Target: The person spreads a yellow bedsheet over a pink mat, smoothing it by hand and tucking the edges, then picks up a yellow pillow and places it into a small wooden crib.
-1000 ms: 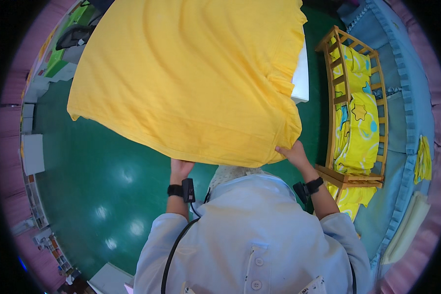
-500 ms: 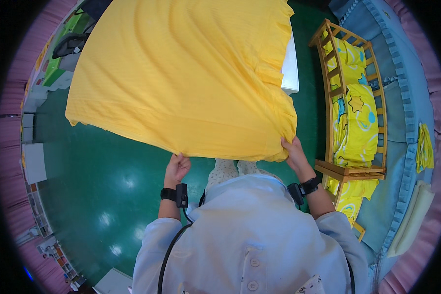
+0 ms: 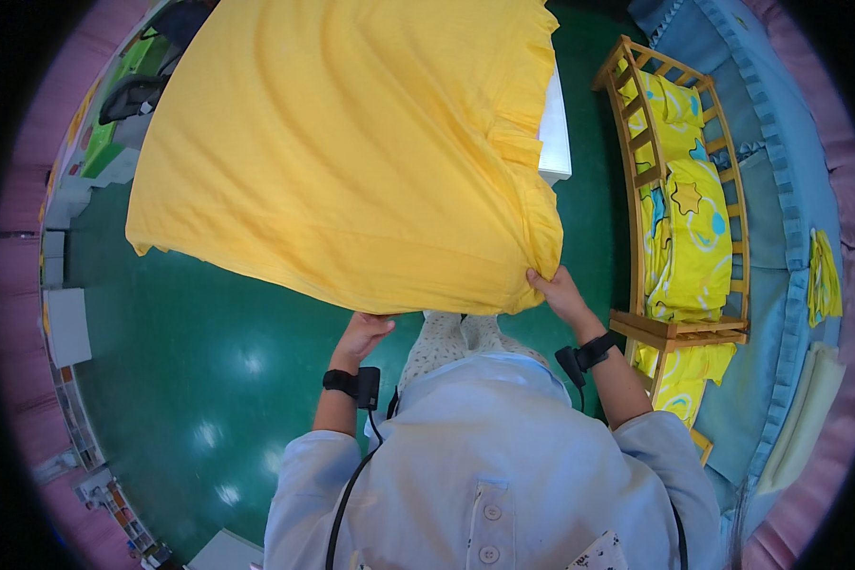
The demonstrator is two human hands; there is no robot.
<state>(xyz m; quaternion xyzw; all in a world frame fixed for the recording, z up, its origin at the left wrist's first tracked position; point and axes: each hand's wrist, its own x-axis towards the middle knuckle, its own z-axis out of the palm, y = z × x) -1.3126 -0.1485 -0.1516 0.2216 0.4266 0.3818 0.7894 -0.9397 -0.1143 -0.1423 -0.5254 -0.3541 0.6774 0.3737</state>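
Note:
A large yellow sheet [image 3: 342, 152] with a gathered edge hangs spread out in front of me, over a white surface [image 3: 557, 123] that shows at its right side. At the near right corner, my right hand [image 3: 562, 293] is closed on the cloth, pinching a bunched fold. My left hand [image 3: 363, 336] is at the near hem, left of my legs; its fingers are closed at the cloth's edge and partly hidden beneath it. Black straps with small devices sit on both wrists.
To the right stands a wooden cot [image 3: 648, 171] with patterned yellow bedding [image 3: 698, 204]. Beyond it are blue padded panels [image 3: 765, 204] and a rolled pale mat [image 3: 803, 418]. On the left, a white box [image 3: 66, 328] and low shelves [image 3: 128, 518] line the green floor [image 3: 209, 361].
My left hand has shifted right along the hem and slightly toward me. The right hand has moved slightly left with the corner, and the near edge has drawn in between the hands.

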